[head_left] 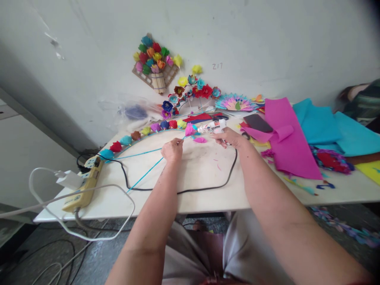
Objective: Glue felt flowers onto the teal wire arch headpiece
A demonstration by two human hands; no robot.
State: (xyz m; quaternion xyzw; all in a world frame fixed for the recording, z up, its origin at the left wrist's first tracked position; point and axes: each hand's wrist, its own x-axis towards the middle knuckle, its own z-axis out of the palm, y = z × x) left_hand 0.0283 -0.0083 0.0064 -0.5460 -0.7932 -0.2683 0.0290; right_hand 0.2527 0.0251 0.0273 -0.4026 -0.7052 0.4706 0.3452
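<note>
My left hand [172, 149] pinches a thin blue stem [145, 173] that trails down to the lower left over the table. Just past those fingers is a pink paper flower [189, 129] with blue bits beside it. My right hand [229, 138] is wrapped around a white glue gun [219, 126], its nozzle pointing left at the flower. A loose pink petal [200, 140] lies on the table below the nozzle. Curving away behind my left hand is a row of colourful paper flowers [155, 127]. Whether the nozzle touches the flower I cannot tell.
A black cord [204, 190] loops over the table from the power strip [86, 186] at left. Pink paper [287, 138], blue paper [320, 122] and a dark phone [257, 123] lie at right. Finished flowers [206, 91] stand by the wall.
</note>
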